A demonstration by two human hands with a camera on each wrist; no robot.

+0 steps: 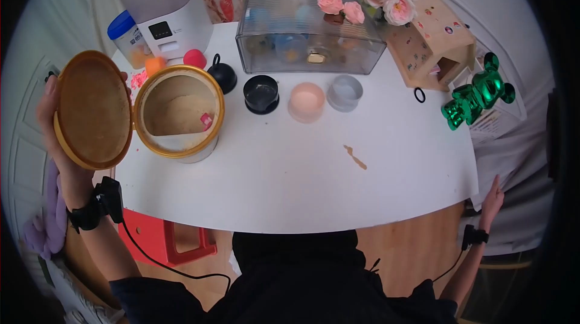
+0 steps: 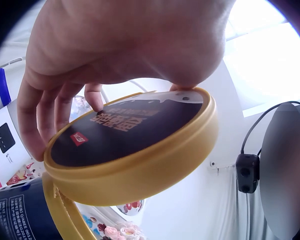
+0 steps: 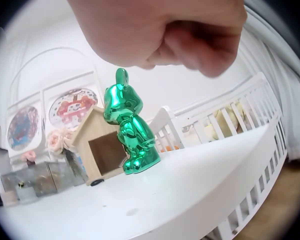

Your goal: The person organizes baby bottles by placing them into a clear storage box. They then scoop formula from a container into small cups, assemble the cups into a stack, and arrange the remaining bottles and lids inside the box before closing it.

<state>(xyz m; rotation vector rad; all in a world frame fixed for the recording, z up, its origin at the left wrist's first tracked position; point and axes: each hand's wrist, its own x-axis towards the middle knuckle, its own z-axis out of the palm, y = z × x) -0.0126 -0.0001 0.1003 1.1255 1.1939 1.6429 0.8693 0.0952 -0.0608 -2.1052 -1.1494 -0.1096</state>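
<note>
A hinged gold-rimmed lid (image 1: pixel 93 109) stands raised at the left of a round can (image 1: pixel 202 153). My left hand (image 1: pixel 51 120) grips its outer edge; in the left wrist view, the fingers of the hand (image 2: pixel 125 45) spread across the dark printed top of the lid (image 2: pixel 125 130). Pale powder (image 1: pixel 178 112) and a small pink item (image 1: pixel 206 120) lie inside the can. Beyond the table's right edge, my right hand (image 1: pixel 493 204) holds nothing, one finger extended. The right wrist view shows this hand (image 3: pixel 165 35) with some fingers curled, above and nearest to a shiny green bear figure (image 3: pixel 135 135).
Black (image 1: pixel 261 94), pink (image 1: pixel 307 102) and grey (image 1: pixel 345 93) cups stand in a row on the white table (image 1: pixel 290 185). Behind them is a clear box (image 1: pixel 311 52). A wooden house (image 1: pixel 432 40) stands back right, a white dispenser (image 1: pixel 172 28) back left. A brown smear (image 1: pixel 355 158) marks the tabletop.
</note>
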